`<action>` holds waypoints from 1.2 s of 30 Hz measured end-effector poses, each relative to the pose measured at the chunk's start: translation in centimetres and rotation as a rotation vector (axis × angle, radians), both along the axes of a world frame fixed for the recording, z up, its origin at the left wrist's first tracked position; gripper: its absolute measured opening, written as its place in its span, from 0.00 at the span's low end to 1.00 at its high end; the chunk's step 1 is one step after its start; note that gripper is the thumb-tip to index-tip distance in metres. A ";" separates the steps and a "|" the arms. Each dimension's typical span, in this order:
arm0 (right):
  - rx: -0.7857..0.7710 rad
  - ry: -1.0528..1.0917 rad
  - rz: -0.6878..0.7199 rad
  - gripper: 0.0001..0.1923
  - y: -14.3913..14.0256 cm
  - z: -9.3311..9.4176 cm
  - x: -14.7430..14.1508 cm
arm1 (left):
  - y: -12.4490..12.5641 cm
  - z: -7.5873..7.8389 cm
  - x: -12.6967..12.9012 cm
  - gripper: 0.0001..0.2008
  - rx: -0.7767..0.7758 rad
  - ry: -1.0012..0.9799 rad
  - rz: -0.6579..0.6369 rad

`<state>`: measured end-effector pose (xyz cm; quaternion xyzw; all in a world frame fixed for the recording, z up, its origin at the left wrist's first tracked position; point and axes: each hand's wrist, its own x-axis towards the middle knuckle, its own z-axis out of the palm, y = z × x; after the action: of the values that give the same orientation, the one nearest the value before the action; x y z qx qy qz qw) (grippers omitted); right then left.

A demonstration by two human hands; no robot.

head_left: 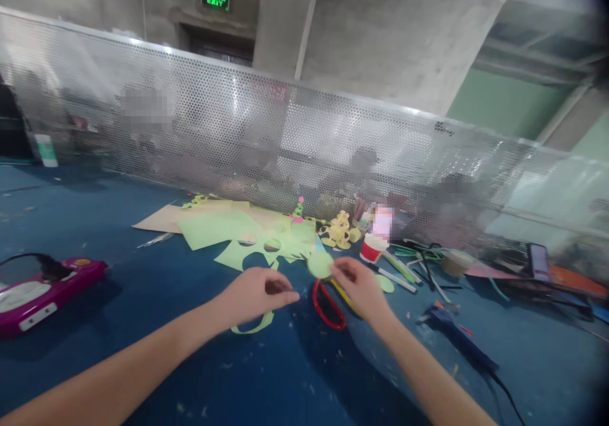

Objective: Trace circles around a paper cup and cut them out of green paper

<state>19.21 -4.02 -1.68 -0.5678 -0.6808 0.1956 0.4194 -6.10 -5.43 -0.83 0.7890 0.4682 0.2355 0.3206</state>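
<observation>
While both forearms reach out over the blue tabletop (143,286), the right hand (360,288) pinches a small pale green paper disc (320,263) by its edge, fingers closed on it so the flat face stays free and visible. Red-handled scissors (328,305) lie on the tabletop just under that hand, partly hidden by it, close enough to be picked up without reaching. The left hand (257,296) hovers near the disc with its fingers curled loosely together; whether they grip anything I cannot tell, as the picture is blurred there. A curved green paper offcut (253,327) lies just below that hand.

Beyond the hands, green paper sheets (238,232) with round holes cut out of them are spread flat, apparently the source of the disc. A red-and-white cup (372,248), pens and cords crowd the right side, a black glue gun (451,334) lies nearer, and a magenta device (42,289) sits well apart at the left. A perforated metal screen (285,134) backs the workspace.
</observation>
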 end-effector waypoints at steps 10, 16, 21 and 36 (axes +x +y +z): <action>-0.065 -0.469 -0.535 0.16 3.6 -2.3 11.8 | 1.9 1.1 -4.3 0.25 -0.021 0.348 -0.226; -0.097 -0.649 -0.480 0.23 3.8 -3.8 11.8 | 3.3 -0.6 -4.5 0.12 0.040 0.217 -0.199; -0.124 -0.688 -0.503 0.23 3.7 -3.9 11.0 | 5.7 0.4 -4.5 0.12 0.142 0.213 0.013; 0.172 -0.591 -0.378 0.18 4.1 -3.7 8.1 | 9.1 -2.2 -2.5 0.44 0.286 0.474 -0.128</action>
<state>27.29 0.05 -5.37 -0.6781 -0.6698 -0.1162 0.2794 -8.58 3.65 -3.04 0.8872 0.4415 0.0873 0.1019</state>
